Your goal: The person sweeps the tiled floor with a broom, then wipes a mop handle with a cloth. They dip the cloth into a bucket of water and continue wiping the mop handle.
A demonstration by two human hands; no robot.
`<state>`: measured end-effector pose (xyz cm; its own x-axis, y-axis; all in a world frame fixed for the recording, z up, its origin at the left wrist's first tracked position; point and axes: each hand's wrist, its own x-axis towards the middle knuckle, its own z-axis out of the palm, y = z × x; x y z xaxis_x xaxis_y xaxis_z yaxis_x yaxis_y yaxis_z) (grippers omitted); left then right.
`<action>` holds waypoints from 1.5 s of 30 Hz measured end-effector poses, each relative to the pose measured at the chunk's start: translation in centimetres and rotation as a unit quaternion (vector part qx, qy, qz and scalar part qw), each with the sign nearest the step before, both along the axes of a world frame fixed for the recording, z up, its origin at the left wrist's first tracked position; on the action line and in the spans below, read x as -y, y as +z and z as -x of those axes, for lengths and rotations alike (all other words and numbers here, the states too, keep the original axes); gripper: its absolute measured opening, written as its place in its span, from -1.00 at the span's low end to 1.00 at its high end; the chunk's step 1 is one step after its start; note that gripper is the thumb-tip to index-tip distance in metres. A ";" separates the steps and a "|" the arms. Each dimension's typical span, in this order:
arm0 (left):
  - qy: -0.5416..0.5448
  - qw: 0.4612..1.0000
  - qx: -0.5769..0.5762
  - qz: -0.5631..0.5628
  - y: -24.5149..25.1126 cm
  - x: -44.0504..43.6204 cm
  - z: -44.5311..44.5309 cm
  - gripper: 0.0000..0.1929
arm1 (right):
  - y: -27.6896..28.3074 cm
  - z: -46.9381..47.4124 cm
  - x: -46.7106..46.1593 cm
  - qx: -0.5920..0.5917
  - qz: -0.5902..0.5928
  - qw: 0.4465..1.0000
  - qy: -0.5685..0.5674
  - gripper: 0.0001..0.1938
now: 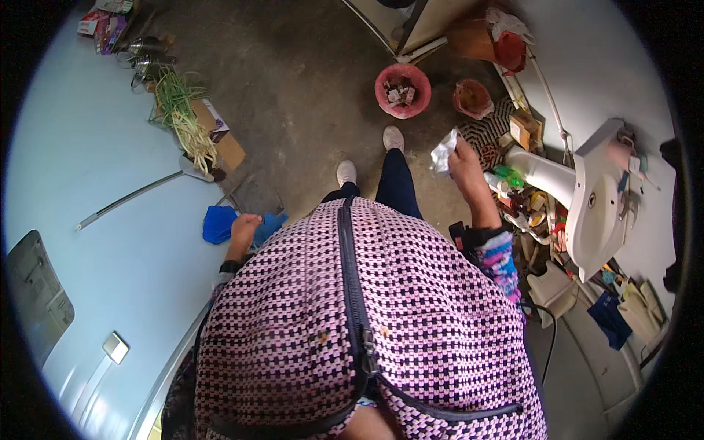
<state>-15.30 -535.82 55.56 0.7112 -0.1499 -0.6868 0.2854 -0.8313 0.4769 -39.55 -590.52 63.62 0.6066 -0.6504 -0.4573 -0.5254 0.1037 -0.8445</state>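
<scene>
My right hand [465,165] is out in front on the right, its fingers closed on a crumpled silvery packet [444,153]. Down on the left side hangs my left hand [242,234], its fingers curled. Two blue things show beside it, a bright blue one [218,224] toward the wall and a paler one [270,225] toward my legs; whether the hand grips either is not clear. Ahead of my shoes on the concrete floor stands a pink plastic basin [420,104] with small rubbish in it.
A smaller pink bucket [472,99] is right of the basin. A white pedestal sink [591,220] stands on the right, with bottles and clutter [531,212] beneath. Along the left wall lie green onions [184,118], cardboard, metal flasks [147,65] and a long-handled dustpan [137,195].
</scene>
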 end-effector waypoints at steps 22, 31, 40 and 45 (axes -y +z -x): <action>0.230 0.963 -0.093 -0.106 10.2 -5.2 8.6 -0.67 | -11.0 -6.2 3.2 -0.101 -0.229 0.962 0.108 -0.81; 0.347 0.936 -0.029 -0.040 10.4 -14.5 21.4 -0.59 | -6.7 -8.7 -4.9 -0.261 -0.063 0.922 0.278 -0.86; 0.615 0.788 0.035 -0.015 12.4 -21.7 33.4 -0.62 | -2.8 -22.7 -22.3 -0.258 0.196 0.667 0.671 -0.73; 0.740 0.672 0.041 -0.014 13.8 -25.4 35.3 -0.62 | -0.3 -30.6 -36.0 -0.234 0.264 0.544 0.761 -0.63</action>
<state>-50.62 -510.46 69.40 0.1035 0.7753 -0.6230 0.7828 0.3230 0.5319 -8.94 -554.51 63.31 0.5225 0.3273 -0.7873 0.1667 -0.9448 -0.2822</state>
